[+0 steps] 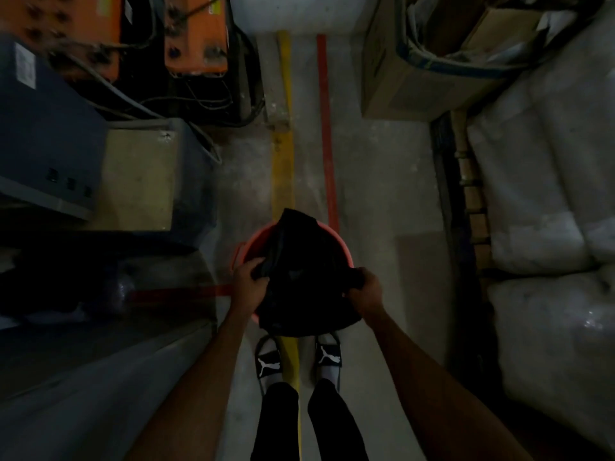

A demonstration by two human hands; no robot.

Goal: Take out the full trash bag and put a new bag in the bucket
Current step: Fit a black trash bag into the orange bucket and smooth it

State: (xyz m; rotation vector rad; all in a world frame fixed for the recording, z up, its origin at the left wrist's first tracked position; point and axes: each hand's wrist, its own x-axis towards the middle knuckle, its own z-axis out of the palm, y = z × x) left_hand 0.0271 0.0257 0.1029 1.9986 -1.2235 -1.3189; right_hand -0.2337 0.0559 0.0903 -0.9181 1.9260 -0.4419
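both arms were stretched straight down in front of the body, forearms angling in toward each other. the left hand was curled tight around a bunched edge of the black plastic trash bag, knuckles up, thumb side facing in. the right hand was doing the same on the opposite edge, fist closed on a wad of plastic, wrist bent a bit. so both hands had a firm hold of the bag, one on each side.

the bag sat in and over the round orange-red plastic bucket, with a peak of plastic sticking up at the far rim and the near side draping over the edge. couldn't tell how full it was, way too dark.

the bucket stood on the grey concrete floor, right on a yellow painted floor stripe with a red floor stripe just beside it. feet in black-and-white slide sandals were right behind the bucket. white wrapped bundles were piled off to the right.
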